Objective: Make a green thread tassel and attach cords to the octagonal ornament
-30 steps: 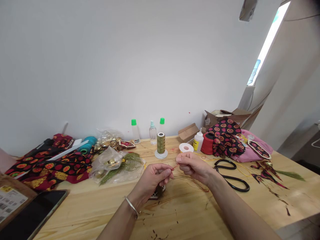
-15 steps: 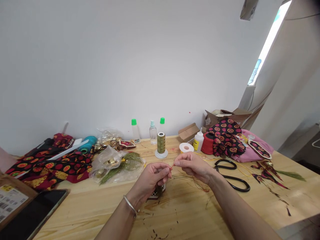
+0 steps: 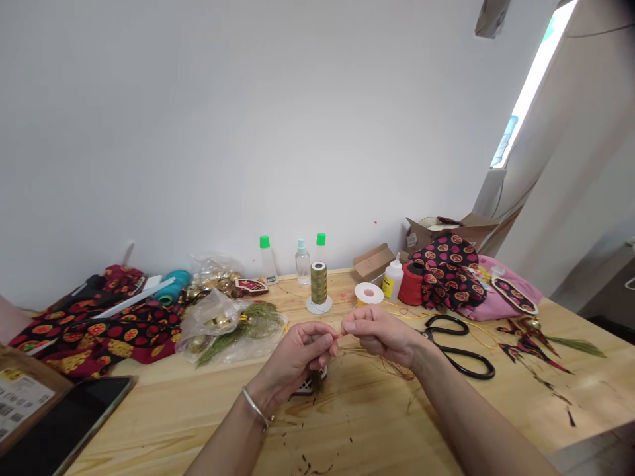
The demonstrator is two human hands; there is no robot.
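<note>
My left hand (image 3: 300, 357) and my right hand (image 3: 378, 332) meet above the wooden table (image 3: 377, 423), fingertips almost touching. Both pinch a thin red thread (image 3: 338, 336) stretched between them. Loose strands trail from my right hand down to the table (image 3: 391, 363). A small dark patterned piece (image 3: 310, 385) lies on the table under my left hand, partly hidden by it. A silver bangle (image 3: 256, 408) sits on my left wrist.
Black scissors (image 3: 459, 354) lie right of my hands. Behind stand an olive thread spool (image 3: 319, 283), a tape roll (image 3: 369, 293), a glue bottle (image 3: 393, 278), a red spool (image 3: 411, 284) and small bottles. Patterned cloth (image 3: 99, 330) and a plastic bag (image 3: 223, 324) lie left; a phone (image 3: 69, 423) sits front left.
My two hands have drawn closer together, shortening the visible red thread between them. The right hand has shifted slightly left.
</note>
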